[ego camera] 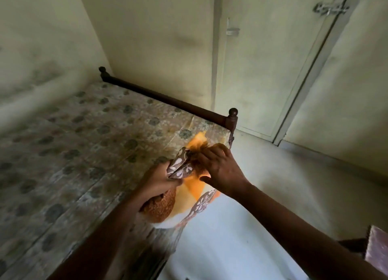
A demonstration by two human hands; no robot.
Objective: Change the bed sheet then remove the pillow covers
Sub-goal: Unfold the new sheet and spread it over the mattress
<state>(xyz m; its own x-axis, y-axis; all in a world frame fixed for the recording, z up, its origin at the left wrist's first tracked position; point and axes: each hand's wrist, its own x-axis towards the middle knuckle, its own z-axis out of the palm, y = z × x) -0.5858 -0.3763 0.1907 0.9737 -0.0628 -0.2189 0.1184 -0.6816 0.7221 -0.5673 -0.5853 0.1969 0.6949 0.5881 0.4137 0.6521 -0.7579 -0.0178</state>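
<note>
1. Nearest the camera, two bare forearms reach forward and meet over the near edge of the bed. At the lower right edge of the view sits a pinkish, worn-looking flat object (pixel 378 246) on something dark (too cropped to identify).
2. The left hand (pixel 156 180) has its grip curled round a fold of the brown, white-flowered border (pixel 180 168) of a bunched orange-and-white cloth bundle (pixel 189 187). A rust-brown textured patch (pixel 159 206) of the bundle bulges out beneath that wrist.
3. The right hand (pixel 220 168) lies on top of the cloth bundle, just beside the left. Its fingers curl over the gathered fabric and clasp it, and its thumb sticks out sideways against the orange part.
4. The cloth bundle rests on the right-hand edge of the mattress, near the far corner, with a strip of the flowered border hanging over the side toward the pale smooth floor (pixel 273 185).
5. The faded mattress (pixel 84 132), printed with dark round floral motifs, spreads away to the left with no sheet over it.
6. A dark turned-wood bed rail (pixel 168 100) closes the far end, with a knobbed corner post (pixel 232 116) just beyond the bundle.
7. Behind it stand a yellowish-green wall (pixel 147 27) and a pale door (pixel 262 69) with a metal latch (pixel 330 9) high up.
</note>
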